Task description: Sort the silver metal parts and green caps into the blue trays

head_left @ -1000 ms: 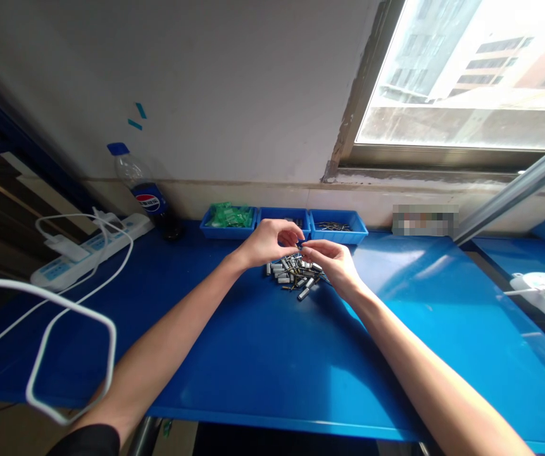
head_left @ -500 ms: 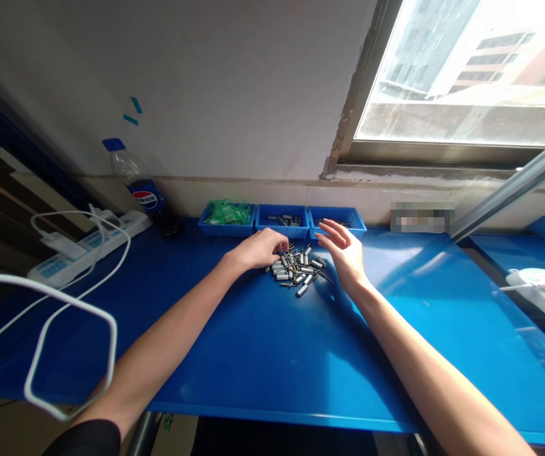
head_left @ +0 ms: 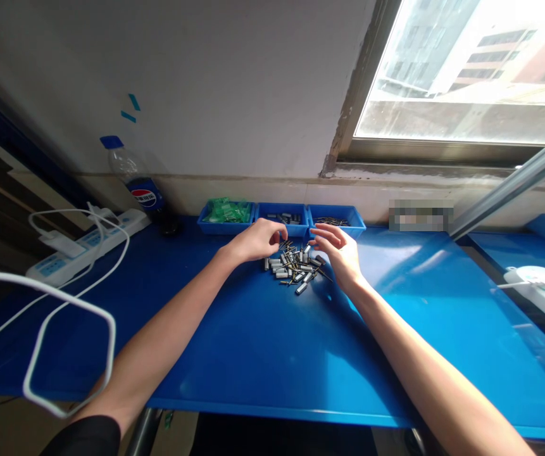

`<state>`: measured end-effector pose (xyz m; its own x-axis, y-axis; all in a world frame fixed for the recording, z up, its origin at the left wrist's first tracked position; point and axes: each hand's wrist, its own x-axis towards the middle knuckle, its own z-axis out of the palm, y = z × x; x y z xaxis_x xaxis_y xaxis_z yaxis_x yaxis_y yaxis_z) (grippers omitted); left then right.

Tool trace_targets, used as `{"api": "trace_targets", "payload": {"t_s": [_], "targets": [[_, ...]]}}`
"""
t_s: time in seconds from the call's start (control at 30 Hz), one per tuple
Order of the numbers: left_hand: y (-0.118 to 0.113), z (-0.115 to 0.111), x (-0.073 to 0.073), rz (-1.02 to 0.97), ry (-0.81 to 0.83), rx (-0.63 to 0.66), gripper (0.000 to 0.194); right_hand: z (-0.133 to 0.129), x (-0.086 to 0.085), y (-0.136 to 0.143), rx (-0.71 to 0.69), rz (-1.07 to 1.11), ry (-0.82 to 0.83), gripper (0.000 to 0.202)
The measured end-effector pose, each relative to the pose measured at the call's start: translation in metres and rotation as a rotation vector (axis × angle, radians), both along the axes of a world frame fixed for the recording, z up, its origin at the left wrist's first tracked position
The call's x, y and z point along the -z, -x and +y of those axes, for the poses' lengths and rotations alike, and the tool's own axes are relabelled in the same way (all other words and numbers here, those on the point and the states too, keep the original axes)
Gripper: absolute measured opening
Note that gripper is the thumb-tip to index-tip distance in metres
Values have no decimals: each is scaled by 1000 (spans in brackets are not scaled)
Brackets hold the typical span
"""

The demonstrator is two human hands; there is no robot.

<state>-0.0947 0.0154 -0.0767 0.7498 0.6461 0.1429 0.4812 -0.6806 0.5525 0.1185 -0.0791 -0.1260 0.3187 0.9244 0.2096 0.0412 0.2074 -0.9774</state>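
Observation:
A loose pile of small grey metal cylinders and thin screw-like pins (head_left: 295, 269) lies on the blue tabletop between my hands. My left hand (head_left: 259, 240) is at the pile's upper left, just in front of the middle tray. Its fingers curl in towards the thumb, and whatever is between them is hidden or too small to name. On the pile's right side, my right hand (head_left: 336, 250) hovers with fingers bent and apart, fingertips pointing left over the pile's edge. I see nothing in it.
Behind the pile stand three blue trays: one with green packets (head_left: 227, 212), a middle one with grey cylinders (head_left: 285, 219), and a right one with thin pins (head_left: 332, 221). A cola bottle (head_left: 144, 193), white power strip (head_left: 87, 247) and looping white cable (head_left: 111, 342) are left.
My left hand has lifted slightly up and away from the pile, uncovering pieces at its left. My right hand has shifted a little left, baring more of the right tray.

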Motion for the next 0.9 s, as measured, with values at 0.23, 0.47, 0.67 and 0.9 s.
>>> {"api": "trace_targets", "payload": {"t_s": [0.23,0.47,0.67,0.9], "targets": [[-8,-5,-10,-341,-19,-2,19,-1,-4,3,-54,-25,15,41],[-15,-15,-11,-386,-12,52,18,-5,-9,8,-183,-5,68,39],[-18,-18,-10,-383,-11,84,13,-4,-6,7,-199,23,85,39],[-19,-13,0,-296,-61,20,16,-1,-3,4,-74,30,27,32]]}}
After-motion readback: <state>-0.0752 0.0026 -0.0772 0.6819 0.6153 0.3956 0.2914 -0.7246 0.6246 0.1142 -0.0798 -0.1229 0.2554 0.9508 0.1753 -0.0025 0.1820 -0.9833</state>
